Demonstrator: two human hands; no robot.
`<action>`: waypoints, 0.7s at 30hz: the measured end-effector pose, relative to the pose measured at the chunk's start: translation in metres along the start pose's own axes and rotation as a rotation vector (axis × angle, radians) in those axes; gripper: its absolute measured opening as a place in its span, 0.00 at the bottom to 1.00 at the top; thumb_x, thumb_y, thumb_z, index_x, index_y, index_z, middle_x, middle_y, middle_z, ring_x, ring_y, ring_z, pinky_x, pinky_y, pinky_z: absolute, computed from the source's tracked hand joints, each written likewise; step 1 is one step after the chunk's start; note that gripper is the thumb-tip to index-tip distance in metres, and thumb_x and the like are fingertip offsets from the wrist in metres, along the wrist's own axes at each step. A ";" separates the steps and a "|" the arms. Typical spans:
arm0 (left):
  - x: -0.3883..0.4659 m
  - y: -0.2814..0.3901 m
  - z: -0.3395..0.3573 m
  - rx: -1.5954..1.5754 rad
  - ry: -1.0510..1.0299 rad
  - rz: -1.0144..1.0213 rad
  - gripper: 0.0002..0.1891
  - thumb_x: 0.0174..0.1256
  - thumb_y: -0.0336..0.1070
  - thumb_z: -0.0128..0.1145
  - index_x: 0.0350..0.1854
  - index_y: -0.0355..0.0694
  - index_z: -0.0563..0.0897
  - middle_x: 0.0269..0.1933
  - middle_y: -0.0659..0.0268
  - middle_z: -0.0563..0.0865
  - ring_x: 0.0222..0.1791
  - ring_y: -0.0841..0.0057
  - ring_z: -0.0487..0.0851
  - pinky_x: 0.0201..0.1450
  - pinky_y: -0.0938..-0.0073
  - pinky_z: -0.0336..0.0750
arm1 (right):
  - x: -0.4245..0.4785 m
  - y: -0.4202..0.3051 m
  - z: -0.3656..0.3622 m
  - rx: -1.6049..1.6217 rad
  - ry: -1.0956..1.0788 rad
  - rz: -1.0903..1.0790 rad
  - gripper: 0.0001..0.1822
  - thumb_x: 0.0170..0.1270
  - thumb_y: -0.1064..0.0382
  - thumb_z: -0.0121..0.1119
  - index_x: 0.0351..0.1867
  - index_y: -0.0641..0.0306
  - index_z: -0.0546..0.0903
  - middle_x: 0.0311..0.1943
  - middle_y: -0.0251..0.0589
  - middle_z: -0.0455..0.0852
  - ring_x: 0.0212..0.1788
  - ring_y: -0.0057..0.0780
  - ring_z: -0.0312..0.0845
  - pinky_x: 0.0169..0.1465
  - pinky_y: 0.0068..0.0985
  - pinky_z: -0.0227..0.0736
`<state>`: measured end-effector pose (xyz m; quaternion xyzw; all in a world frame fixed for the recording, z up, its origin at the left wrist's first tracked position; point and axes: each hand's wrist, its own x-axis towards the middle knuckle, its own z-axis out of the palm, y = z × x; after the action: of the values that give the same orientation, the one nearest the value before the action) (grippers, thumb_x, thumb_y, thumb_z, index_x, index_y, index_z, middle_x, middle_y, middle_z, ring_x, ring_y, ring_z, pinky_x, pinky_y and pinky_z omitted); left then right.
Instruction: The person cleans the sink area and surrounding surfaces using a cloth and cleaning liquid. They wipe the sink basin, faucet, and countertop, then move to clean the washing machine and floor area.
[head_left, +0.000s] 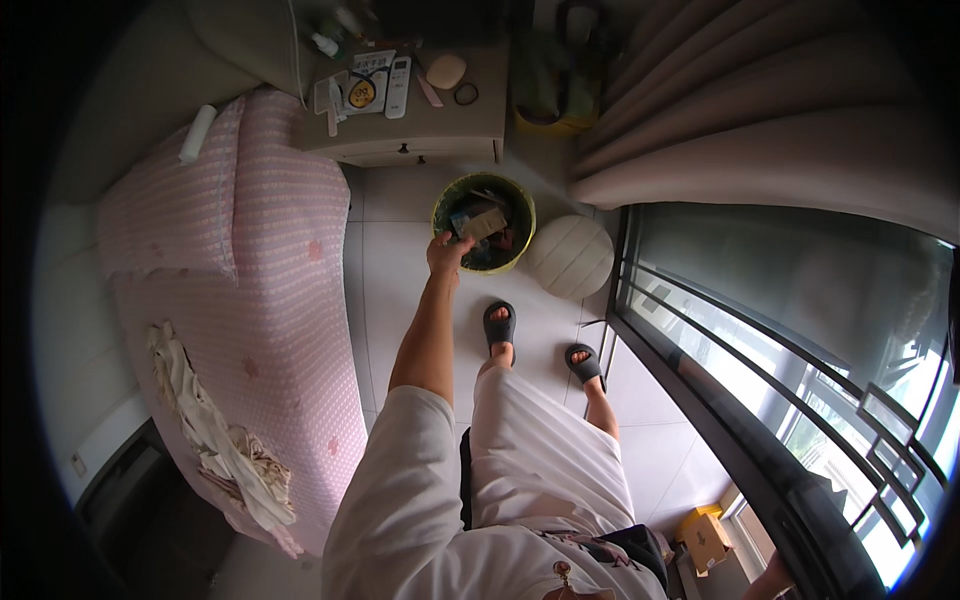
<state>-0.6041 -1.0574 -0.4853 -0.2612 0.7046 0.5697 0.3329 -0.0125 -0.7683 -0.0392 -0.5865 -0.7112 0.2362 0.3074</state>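
Note:
A round bin with a yellow-green rim (531, 225) stands on the tiled floor, holding cardboard pieces (484, 223) and other mixed waste. My left hand (448, 253) grips the near left edge of this bin, thumb and fingers at the rim. Below it are my feet in dark open-toe slides (499, 324). A pale round pouf (571, 257) sits just right of the bin. At the lower right edge, part of my right forearm or hand (771, 579) shows beside the dark frame of a glass door; its fingers are hidden.
A bed with a pink patterned cover (300, 300) lies left, with crumpled clothing (217, 435) on it. Ahead stands a drawer cabinet (450, 124) bearing a remote control (397, 88) and small items. A glass sliding door (675, 375) and curtain (750, 150) are right; a cardboard box (705, 544) lies lower right.

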 end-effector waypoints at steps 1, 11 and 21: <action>-0.011 0.003 0.003 -0.041 0.030 -0.011 0.32 0.57 0.40 0.72 0.59 0.31 0.71 0.47 0.53 0.85 0.40 0.68 0.85 0.51 0.64 0.73 | 0.000 0.003 -0.004 0.020 -0.007 -0.009 0.30 0.65 0.40 0.56 0.62 0.56 0.73 0.60 0.39 0.77 0.63 0.38 0.70 0.69 0.39 0.62; -0.142 -0.008 0.044 0.022 0.046 0.247 0.43 0.45 0.51 0.77 0.59 0.31 0.69 0.50 0.56 0.81 0.48 0.70 0.80 0.53 0.70 0.74 | 0.014 0.048 0.000 0.464 -0.153 -0.076 0.30 0.66 0.40 0.55 0.61 0.56 0.74 0.59 0.38 0.78 0.63 0.37 0.71 0.69 0.38 0.63; -0.363 0.001 0.068 -0.079 -0.031 0.234 0.37 0.49 0.41 0.73 0.59 0.41 0.63 0.48 0.58 0.84 0.48 0.72 0.81 0.53 0.64 0.72 | 0.037 0.108 0.004 0.847 -0.438 -0.139 0.29 0.66 0.39 0.54 0.61 0.55 0.75 0.58 0.35 0.79 0.62 0.34 0.73 0.68 0.37 0.65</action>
<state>-0.3598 -0.9951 -0.2153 -0.1812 0.7020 0.6361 0.2642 0.0546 -0.7101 -0.1118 -0.2972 -0.6380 0.6020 0.3771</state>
